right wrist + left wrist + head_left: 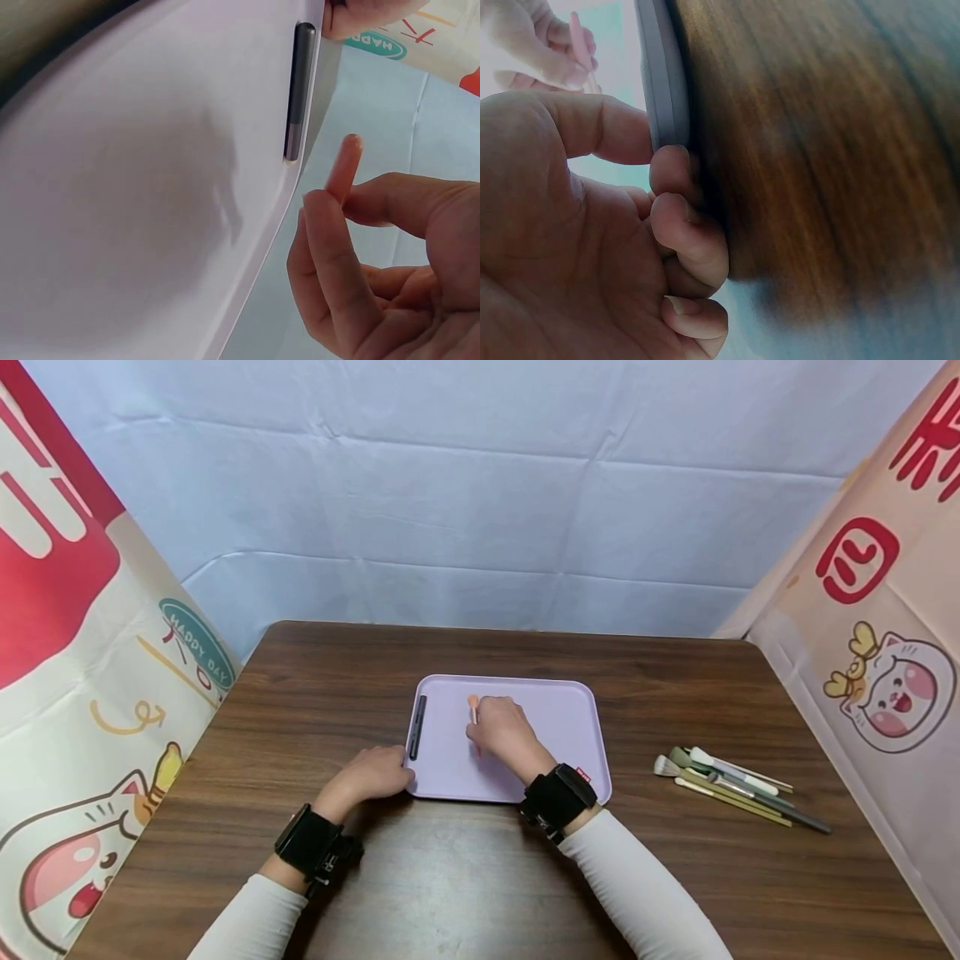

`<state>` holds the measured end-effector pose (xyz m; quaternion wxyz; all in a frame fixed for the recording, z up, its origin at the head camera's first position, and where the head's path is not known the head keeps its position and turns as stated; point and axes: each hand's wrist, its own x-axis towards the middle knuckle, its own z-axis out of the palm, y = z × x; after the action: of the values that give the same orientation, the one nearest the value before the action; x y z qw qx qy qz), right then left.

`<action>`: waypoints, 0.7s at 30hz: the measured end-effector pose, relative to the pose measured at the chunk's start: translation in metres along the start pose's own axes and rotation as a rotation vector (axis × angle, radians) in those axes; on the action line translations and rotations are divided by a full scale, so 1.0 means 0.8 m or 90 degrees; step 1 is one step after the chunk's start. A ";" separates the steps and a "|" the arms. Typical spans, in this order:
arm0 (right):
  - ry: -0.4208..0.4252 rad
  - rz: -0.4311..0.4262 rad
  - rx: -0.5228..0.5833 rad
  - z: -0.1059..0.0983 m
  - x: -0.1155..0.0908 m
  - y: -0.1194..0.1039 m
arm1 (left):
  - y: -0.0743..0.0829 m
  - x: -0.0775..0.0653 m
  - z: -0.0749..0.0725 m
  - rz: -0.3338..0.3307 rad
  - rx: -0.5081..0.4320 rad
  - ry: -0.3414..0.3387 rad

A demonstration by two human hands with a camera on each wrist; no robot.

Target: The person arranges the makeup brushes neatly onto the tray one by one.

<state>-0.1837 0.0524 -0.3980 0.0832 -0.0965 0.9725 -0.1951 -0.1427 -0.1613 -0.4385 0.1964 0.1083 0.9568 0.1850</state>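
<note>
My left hand (pixel 378 772) grips the near left corner of a lilac tray (pixel 540 718). In the left wrist view its thumb and a curled finger pinch the tray's rim (pixel 664 75). Over the tray my right hand (pixel 504 732) pinches a small brush (pixel 473 702) with an orange head and a pink handle. The right wrist view shows the handle end poking out past the thumb and index finger; the fingers hide its middle. Along the tray's left side lies a black pen-like stick (pixel 417 727) with a greyish end.
Several makeup brushes (pixel 738 785) in green, white and grey lie in a loose pile on the wooden table (pixel 330 685), right of the tray. A pale blue cloth (pixel 465 502) hangs behind the table, and printed cloths (pixel 900 693) stand at both sides.
</note>
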 end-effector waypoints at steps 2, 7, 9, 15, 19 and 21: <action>-0.004 0.000 -0.002 0.003 0.002 -0.003 | 0.000 0.000 0.000 -0.003 0.000 0.000; -0.008 -0.005 -0.003 0.010 0.007 -0.011 | -0.001 0.001 0.001 -0.007 0.001 0.002; -0.008 -0.006 0.000 0.012 0.009 -0.015 | -0.001 0.001 0.001 -0.010 -0.002 0.001; -0.019 -0.005 -0.002 0.018 0.015 -0.029 | -0.001 0.002 0.001 -0.009 0.002 0.001; -0.018 -0.007 0.009 0.021 0.018 -0.037 | -0.001 0.002 0.001 -0.004 0.011 0.004; -0.021 -0.007 0.015 0.023 0.019 -0.040 | 0.000 0.002 0.001 -0.003 0.013 0.003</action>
<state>-0.1899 0.0134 -0.4043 0.0989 -0.1039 0.9681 -0.2053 -0.1438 -0.1609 -0.4398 0.1938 0.1074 0.9593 0.1752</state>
